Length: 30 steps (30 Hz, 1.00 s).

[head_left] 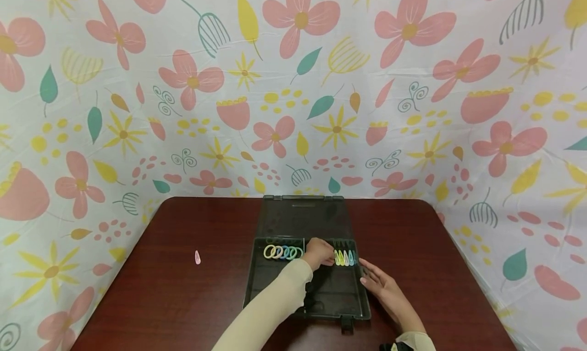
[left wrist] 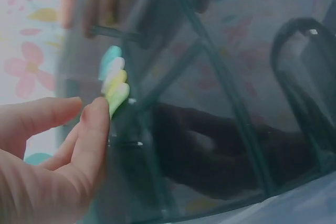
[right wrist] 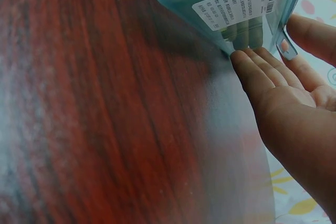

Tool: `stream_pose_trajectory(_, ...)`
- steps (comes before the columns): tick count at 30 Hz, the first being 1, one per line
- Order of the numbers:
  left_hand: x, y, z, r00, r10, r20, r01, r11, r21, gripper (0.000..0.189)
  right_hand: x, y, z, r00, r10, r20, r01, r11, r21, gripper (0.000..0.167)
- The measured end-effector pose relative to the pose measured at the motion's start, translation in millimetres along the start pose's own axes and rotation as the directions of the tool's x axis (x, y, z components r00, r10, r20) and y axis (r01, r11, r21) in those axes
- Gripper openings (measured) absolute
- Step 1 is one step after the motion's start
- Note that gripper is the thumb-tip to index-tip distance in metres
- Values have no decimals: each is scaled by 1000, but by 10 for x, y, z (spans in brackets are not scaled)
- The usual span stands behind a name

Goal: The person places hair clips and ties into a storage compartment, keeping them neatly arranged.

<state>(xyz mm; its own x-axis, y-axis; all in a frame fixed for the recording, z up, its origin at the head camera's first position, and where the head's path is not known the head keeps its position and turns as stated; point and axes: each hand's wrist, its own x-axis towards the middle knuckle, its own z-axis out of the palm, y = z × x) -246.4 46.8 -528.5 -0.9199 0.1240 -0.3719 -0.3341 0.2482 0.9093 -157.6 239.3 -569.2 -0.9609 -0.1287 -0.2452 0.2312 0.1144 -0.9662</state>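
A dark see-through compartment box [head_left: 332, 292] lies on the table with its lid [head_left: 302, 216] tipped back. My left hand [head_left: 319, 252] reaches into an upper compartment, its fingertips at a row of snap hair clips [head_left: 345, 258] in yellow, pale and blue. In the left wrist view, thumb and index finger [left wrist: 94, 135] stand slightly apart beside the clips [left wrist: 116, 77], with nothing seen between them. Several pastel hair ties [head_left: 283, 252] lie in the upper left compartment. My right hand [head_left: 385, 290] rests with extended fingers against the box's right side, near a white label [right wrist: 239, 4].
One pink hair clip [head_left: 197, 257] lies alone on the dark red wooden table [head_left: 151, 290], left of the box. A latch [head_left: 347, 324] sticks out from the box's front edge. Flower-patterned cloth [head_left: 293, 86] hangs behind and around the table.
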Motion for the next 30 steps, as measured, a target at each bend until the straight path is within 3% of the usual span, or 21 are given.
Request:
stream_pose_trajectory(8, -106, 128, -276, 993, 38, 112, -35, 999, -33, 24, -1, 34, -3, 1000, -8, 5, 8, 1000, 15, 61)
stream_pose_trajectory(16, -86, 149, -822, 987, 102, 125, -85, 987, -133, 32, -2, 18, -15, 1000, -18, 18, 18, 1000, 13, 60)
stream_pose_trajectory(24, -124, 122, -1472, 992, 122, 17, -115, 964, -238, 35, 1, 10, -20, 1000, -11, 14, 11, 1000, 9, 61)
stream_pose_trajectory(30, -164, -40, -1930, 980, 129, -154, -172, 935, -312, 32, 8, 17, -6, 1000, -13, 13, 13, 1000, 11, 61)
